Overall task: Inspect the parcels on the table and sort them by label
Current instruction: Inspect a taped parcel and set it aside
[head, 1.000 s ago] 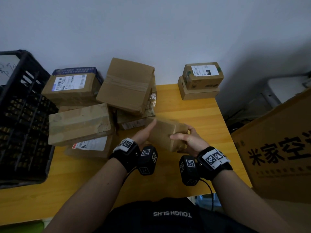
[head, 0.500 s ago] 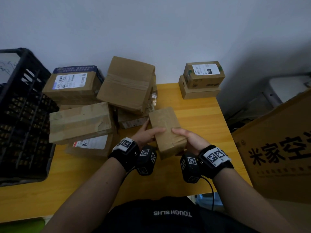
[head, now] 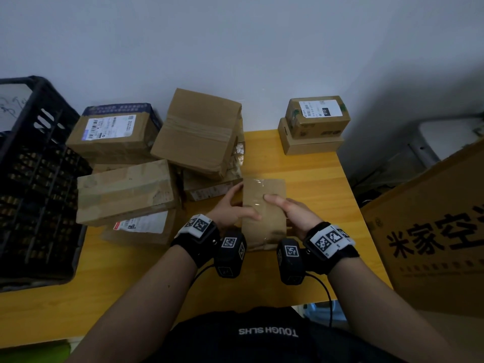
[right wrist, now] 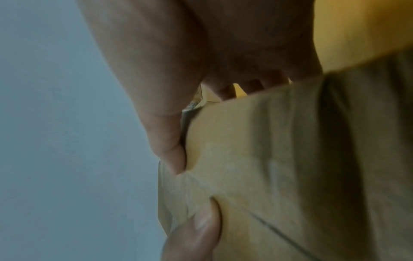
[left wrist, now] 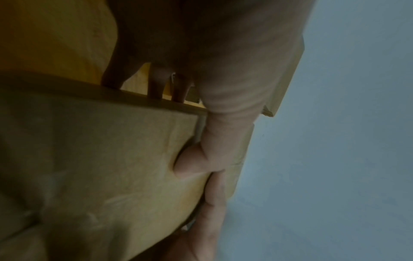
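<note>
Both hands hold a small brown parcel (head: 264,230) wrapped in clear tape, just above the yellow table (head: 319,184), its long side pointing away from me. No label shows on its upper face. My left hand (head: 227,208) grips its left side and my right hand (head: 294,212) its right side, thumbs on top. In the left wrist view the thumb (left wrist: 190,164) dents the parcel (left wrist: 100,167). In the right wrist view the thumb (right wrist: 172,155) presses the parcel (right wrist: 279,159) too. The other fingers are hidden under it.
A pile of brown parcels (head: 125,189) fills the table's left half, some with white labels. Two boxes (head: 314,121) are stacked at the back right, the upper one labelled. A black crate (head: 34,179) stands at the left, a large printed carton (head: 432,231) at the right.
Both hands have turned the small parcel from lying crosswise to lengthwise, bringing a taped face up, and drawn it slightly toward me.
</note>
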